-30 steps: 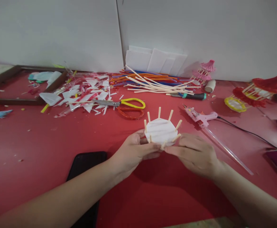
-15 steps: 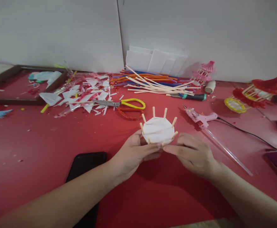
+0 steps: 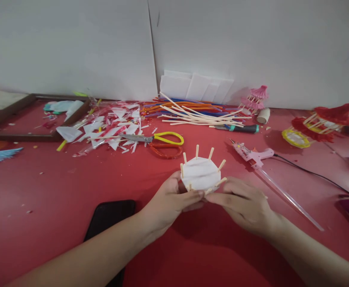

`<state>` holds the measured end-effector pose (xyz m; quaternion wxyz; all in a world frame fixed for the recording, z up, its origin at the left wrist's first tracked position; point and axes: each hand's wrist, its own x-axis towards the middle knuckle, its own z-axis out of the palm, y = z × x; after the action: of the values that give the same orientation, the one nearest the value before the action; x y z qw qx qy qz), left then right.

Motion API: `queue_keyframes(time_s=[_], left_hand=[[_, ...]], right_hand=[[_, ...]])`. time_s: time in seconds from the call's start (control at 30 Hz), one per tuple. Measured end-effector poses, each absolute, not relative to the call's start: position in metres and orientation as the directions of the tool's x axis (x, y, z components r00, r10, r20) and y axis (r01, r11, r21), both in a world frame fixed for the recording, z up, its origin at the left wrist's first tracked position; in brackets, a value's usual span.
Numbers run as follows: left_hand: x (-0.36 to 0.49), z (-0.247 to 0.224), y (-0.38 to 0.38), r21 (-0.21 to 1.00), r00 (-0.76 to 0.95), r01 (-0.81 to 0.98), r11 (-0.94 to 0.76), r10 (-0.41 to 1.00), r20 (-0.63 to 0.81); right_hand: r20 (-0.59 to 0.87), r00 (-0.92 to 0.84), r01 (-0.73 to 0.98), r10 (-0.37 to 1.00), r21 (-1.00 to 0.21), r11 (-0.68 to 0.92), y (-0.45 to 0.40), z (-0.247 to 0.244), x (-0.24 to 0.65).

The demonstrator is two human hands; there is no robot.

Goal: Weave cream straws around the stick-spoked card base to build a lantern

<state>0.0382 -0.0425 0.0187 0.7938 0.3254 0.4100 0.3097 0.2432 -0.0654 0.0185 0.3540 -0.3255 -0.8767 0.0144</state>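
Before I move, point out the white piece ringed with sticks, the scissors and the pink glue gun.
White piece (image 3: pixel 200 174): head view, middle of its face.
Scissors (image 3: pixel 149 139): head view, blades beside the handles.
Pink glue gun (image 3: pixel 253 156): head view, its body.

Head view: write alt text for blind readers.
A person's left grip holds a roundish white piece ringed with short pale sticks; the right grip touches its near edge. Scissors and a pink glue gun lie on a red table.

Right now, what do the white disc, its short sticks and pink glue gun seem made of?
White disc: likely matte card or paper, thin, straight-cut edges. Short sticks: perhaps wood, matte, pale tan. Pink glue gun: probably smooth plastic, molded-looking.
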Motion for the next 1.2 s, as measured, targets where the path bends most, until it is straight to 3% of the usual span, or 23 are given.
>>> queue_keyframes(time_s=[0.33,0.5,0.67,0.97,1.2], left_hand=[[0.038,0.023,-0.043,0.786,0.440,-0.204,0.583,0.772,-0.458],[0.036,0.024,-0.041,0.793,0.541,-0.188,0.579,0.735,-0.409],[0.034,0.023,-0.039,0.779,0.532,-0.186,0.599,0.728,-0.432],[0.030,0.024,-0.037,0.829,0.545,-0.154,0.538,0.746,-0.383],[0.031,0.025,-0.036,0.832,0.558,-0.187,0.523,0.753,-0.348]], right_hand=[[0.623,-0.524,0.595,0.580,-0.219,0.773,-0.069,0.019,0.239],[0.628,-0.580,0.502,0.519,-0.227,0.835,-0.067,0.030,0.237],[0.616,-0.564,0.560,0.550,-0.205,0.803,-0.068,0.031,0.243],[0.524,-0.385,0.555,0.760,-0.527,0.644,-0.070,0.032,0.243],[0.253,-0.274,0.597,0.928,-0.712,0.371,-0.069,0.031,0.250]])
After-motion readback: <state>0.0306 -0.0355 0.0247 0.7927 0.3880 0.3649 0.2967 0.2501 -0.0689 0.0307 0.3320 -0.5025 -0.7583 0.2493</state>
